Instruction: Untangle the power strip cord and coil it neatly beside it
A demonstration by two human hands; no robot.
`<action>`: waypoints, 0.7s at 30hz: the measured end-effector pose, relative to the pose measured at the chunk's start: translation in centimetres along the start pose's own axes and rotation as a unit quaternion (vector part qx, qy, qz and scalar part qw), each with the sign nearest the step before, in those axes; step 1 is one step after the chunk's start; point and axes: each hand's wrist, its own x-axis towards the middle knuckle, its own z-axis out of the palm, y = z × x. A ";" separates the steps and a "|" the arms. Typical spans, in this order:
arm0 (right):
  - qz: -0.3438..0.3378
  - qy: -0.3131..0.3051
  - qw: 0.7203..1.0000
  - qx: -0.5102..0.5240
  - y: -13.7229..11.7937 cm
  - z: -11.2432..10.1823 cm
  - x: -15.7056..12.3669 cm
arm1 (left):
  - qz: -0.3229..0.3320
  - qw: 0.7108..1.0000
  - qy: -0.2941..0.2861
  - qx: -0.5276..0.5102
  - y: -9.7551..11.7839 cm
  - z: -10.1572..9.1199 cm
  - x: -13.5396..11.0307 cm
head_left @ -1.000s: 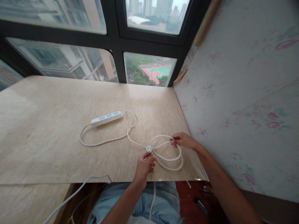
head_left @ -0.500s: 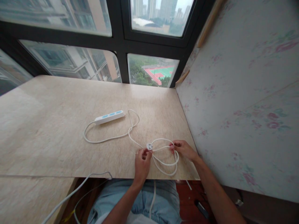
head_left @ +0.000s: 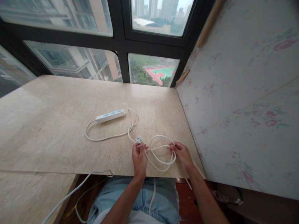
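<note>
A white extension cord point(head_left: 163, 162) lies in loose loops between my hands on the stone-patterned ledge. My left hand point(head_left: 139, 158) is closed on the cord near its plug point(head_left: 138, 140), which shows just above the fingertips with its face turned up. Pinched in the fingers of my right hand point(head_left: 183, 154) is the right side of the loops. The cord runs up and left, crossing itself once, to a white power strip point(head_left: 110, 116) with blue-marked sockets. Exactly how the strands cross under my fingers is hidden.
Dark-framed windows point(head_left: 122, 46) border the ledge point(head_left: 58, 137) at the back. A floral-papered wall point(head_left: 245, 109) rises close on the right. Another white cable point(head_left: 77, 189) hangs over the front edge at lower left. My legs are against the front edge.
My left hand has moved left with the plug, away from the loops. My right hand has shifted slightly left, still pinching the cord. The loops have changed shape; the power strip stays put.
</note>
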 end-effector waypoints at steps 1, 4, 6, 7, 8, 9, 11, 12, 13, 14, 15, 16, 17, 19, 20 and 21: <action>0.002 0.009 1.000 0.014 0.2 0.1 -0.1 | -0.035 0.999 -0.010 -0.028 0.0 0.0 -0.1; 0.010 0.015 0.999 0.043 0.5 0.4 -0.3 | -0.087 0.995 -0.011 -0.054 0.0 0.1 -0.3; 0.012 0.012 0.999 0.043 0.4 0.5 -0.5 | -0.057 0.998 -0.002 -0.014 -0.1 0.1 -0.2; 0.012 0.010 0.999 0.035 0.4 0.5 -0.6 | -0.042 0.999 -0.003 0.004 -0.2 0.1 -0.2; 0.011 0.008 1.000 0.022 0.2 0.5 -0.7 | -0.034 0.999 -0.009 0.013 -0.3 0.1 -0.2; 0.009 0.005 1.000 0.003 0.0 0.5 -0.8 | -0.036 0.999 -0.016 0.012 -0.3 0.1 -0.1; 0.000 -0.001 0.998 -0.056 -0.5 0.4 -0.9 | -0.058 0.998 -0.031 -0.008 -0.2 0.1 0.0; -0.008 -0.004 0.995 -0.096 -0.8 0.3 -0.9 | -0.069 0.997 -0.032 -0.016 -0.2 0.0 0.1; -0.019 -0.006 0.990 -0.140 -1.2 0.3 -0.8 | -0.077 0.996 -0.029 -0.017 -0.1 0.1 0.2; -0.033 -0.007 0.983 -0.183 -1.6 0.2 -0.8 | -0.081 0.996 -0.026 -0.013 -0.1 0.1 0.2; -0.047 -0.006 0.974 -0.222 -2.0 0.1 -0.7 | -0.082 0.996 -0.023 -0.008 -0.2 0.1 0.3; -0.061 -0.005 0.965 -0.254 -2.3 0.1 -0.7 | -0.077 0.997 -0.021 -0.004 -0.3 0.2 0.3; -0.070 -0.009 0.958 -0.279 -2.7 0.0 -0.6 | -0.067 0.998 -0.022 -0.001 -0.4 0.2 0.4; -0.070 -0.036 0.948 -0.309 -3.3 -0.2 -0.3 | -0.041 0.999 -0.026 0.003 -0.6 0.4 0.4; -0.061 -0.065 0.945 -0.315 -3.6 -0.4 -0.2 | -0.034 0.999 -0.026 0.005 -0.6 0.4 0.4; -0.048 -0.102 0.943 -0.312 -3.9 -0.7 -0.1 | -0.037 0.999 -0.028 0.007 -0.7 0.5 0.4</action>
